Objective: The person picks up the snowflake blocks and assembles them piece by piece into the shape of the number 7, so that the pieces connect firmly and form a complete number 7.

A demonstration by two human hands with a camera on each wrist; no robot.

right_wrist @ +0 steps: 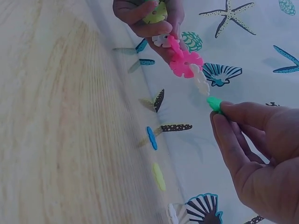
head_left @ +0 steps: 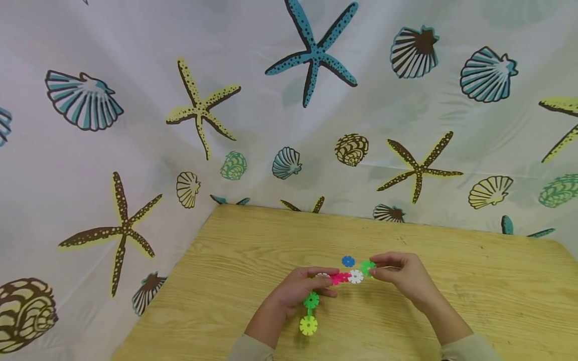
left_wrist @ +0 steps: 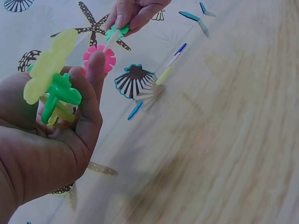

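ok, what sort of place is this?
Probably an indoor tabletop play or filming corner: a wood-grain table, starfish-and-shell printed cloth behind and to its left, and linked, colourful notched discs.

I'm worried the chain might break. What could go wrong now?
The right hand pinches the green disc by one side, so it might slip. Pushing hard at the white disc could pop the pink discs apart. The yellow disc sticks out past the left hand, so it might get bumped.
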